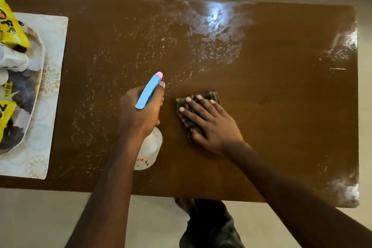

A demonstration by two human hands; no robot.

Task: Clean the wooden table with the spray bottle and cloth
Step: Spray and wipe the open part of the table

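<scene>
The brown wooden table (281, 90) fills the view, wet with white spray droplets across its left and far middle. My left hand (138, 110) grips a white spray bottle (150, 150) with a blue trigger head and pink nozzle, which points away from me over the table. My right hand (209, 123) lies flat, fingers spread, pressing a dark checked cloth (209, 95) onto the table just right of the bottle. The hand covers most of the cloth.
At the table's left end a pale patterned mat (50, 86) carries a tray (37, 62) with yellow snack packets (10, 24) and other items. Pale floor (40, 217) lies in front. My leg in dark clothing (209, 225) shows under the near edge.
</scene>
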